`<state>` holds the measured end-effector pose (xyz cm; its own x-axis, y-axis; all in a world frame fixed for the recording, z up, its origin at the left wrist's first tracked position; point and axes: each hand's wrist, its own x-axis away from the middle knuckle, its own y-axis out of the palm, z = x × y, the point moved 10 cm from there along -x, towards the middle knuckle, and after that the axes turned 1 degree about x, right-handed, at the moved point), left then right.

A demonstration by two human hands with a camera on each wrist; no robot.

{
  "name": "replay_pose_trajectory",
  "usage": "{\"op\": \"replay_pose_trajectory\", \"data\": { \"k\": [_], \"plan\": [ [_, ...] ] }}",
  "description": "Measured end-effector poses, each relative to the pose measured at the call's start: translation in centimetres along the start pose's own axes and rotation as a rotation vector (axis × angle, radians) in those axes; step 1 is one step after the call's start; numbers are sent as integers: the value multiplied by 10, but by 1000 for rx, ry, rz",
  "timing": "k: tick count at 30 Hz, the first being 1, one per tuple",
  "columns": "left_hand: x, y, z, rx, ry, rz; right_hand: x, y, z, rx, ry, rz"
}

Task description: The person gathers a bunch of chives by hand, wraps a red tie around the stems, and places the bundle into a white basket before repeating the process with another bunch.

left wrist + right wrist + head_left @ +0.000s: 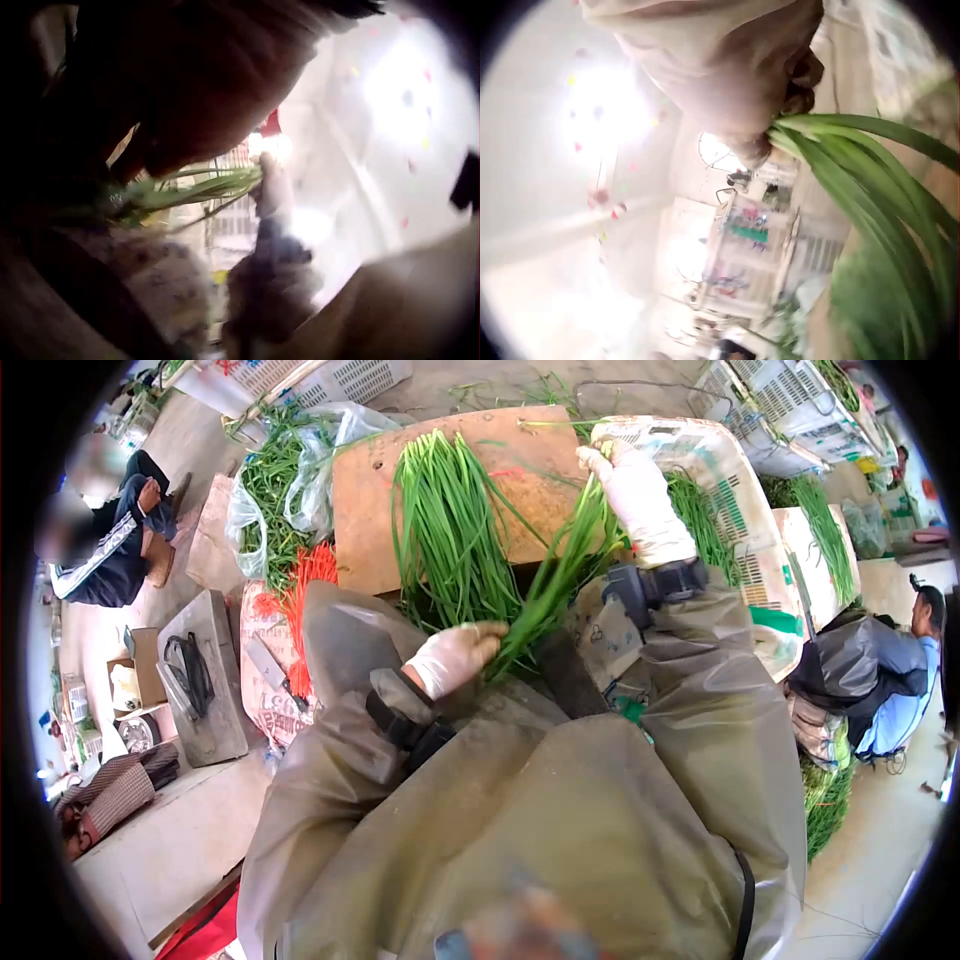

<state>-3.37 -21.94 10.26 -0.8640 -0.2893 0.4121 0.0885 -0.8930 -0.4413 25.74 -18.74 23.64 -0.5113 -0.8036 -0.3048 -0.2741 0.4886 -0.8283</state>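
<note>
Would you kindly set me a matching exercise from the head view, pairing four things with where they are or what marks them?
Things:
1. Right hand
2. Larger green bunch
3. Knife
4. White basket

Places or states:
A. Lying on the printed sack
B. Has slotted walls
C. Pinching one end of a smaller green bunch
D. Lying partly on the brown board

Right pairs: 1-C, 2-D, 3-A, 4-B.
</note>
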Motion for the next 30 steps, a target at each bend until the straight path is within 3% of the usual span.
{"op": "replay_pose_trajectory", "data": {
  "k": [1,2,4,6,7,9,10,12,13,14,16,17,19,22,24,26,28,29,30],
  "plan": [
    [8,2,3,-262,-166,-94,-2,4,-8,-166,32,-302],
    [16,-8,15,-412,-245,-135,-6,0,-11,-161,24,-303],
    [18,-44,21,-290,-235,80,-4,0,-28,-294,-65,-371],
    [22,-93,42,117,23,450,3,0,-42,-293,31,-432],
    [23,-113,58,340,208,550,11,5,-56,-478,87,-506],
    [22,-131,96,443,435,645,24,8,-91,-763,162,-628],
    [18,-131,109,470,509,674,27,12,-102,-769,150,-635],
    [3,-102,118,652,428,594,27,18,-114,-1039,200,-574],
    [-23,-64,106,931,296,105,25,23,-115,-1045,196,-561],
    [-26,-40,96,1170,180,65,8,34,-107,-948,78,-395],
    [-32,-18,74,1088,122,37,1,56,-76,-739,115,-366],
    [-31,-16,66,1089,115,43,3,63,-69,-745,115,-372],
    [-28,-23,44,1082,-11,126,4,69,-39,-459,185,-314],
    [-38,-82,-1,1096,-37,373,12,68,-1,-719,283,-219],
    [-62,-129,-36,1029,-63,495,27,75,11,-737,283,-247],
    [-100,-161,-61,1133,-73,522,58,95,20,-876,459,-411],
    [-146,-172,-82,1138,-179,529,84,118,20,-785,462,-456],
    [-161,-181,-91,936,-205,586,93,121,6,-850,399,-440],
    [-171,-184,-98,717,-303,608,104,125,-4,-719,400,-552]
  ]
}}
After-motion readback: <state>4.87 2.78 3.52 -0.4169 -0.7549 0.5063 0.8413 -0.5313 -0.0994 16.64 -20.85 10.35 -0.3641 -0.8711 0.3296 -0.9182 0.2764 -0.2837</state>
